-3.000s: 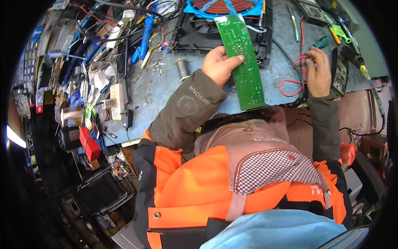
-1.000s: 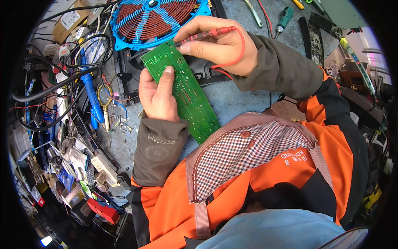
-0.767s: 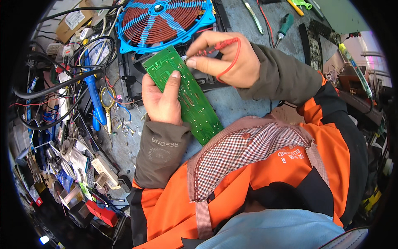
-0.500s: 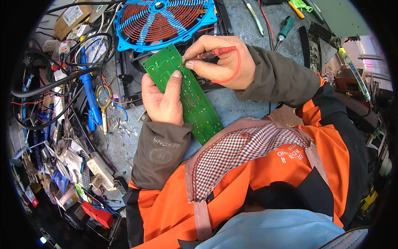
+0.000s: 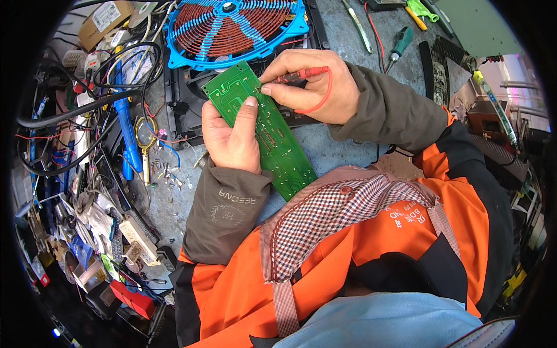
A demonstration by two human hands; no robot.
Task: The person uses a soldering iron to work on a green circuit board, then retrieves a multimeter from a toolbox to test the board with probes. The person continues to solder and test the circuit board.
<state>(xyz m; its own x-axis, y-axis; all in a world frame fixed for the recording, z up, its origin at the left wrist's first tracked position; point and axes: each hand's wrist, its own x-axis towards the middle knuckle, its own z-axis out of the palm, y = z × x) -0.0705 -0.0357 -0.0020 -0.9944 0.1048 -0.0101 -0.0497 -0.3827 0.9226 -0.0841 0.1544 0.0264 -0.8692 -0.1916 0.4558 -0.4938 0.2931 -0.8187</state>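
Note:
A long green circuit board (image 5: 282, 152) slants across the middle of the view, its solder side up. My left hand (image 5: 234, 139) grips its left edge, the thumb pressed on the face. In my right hand (image 5: 325, 84) is a red test probe (image 5: 299, 75), pinched between thumb and fingers; its red lead loops below the wrist side. The probe's tip meets or hovers just over the board's upper right edge; the fingers partly hide it, so contact is uncertain. Just beyond the board lies a blue-framed induction coil (image 5: 217, 29) with copper windings, on a black housing (image 5: 184, 119).
Tangled cables, a blue soldering tool (image 5: 125, 127) and a magnifying glass (image 5: 145, 139) crowd the bench's left side. Farther right lie a green-handled screwdriver (image 5: 400, 43), a yellow-handled tool (image 5: 416, 18) and a white pen-like tool (image 5: 357, 26). A red box (image 5: 132, 300) sits at lower left.
The whole scene has shifted slightly in view. The board and both hands keep nearly the same pose, with the probe still at the board's upper right edge.

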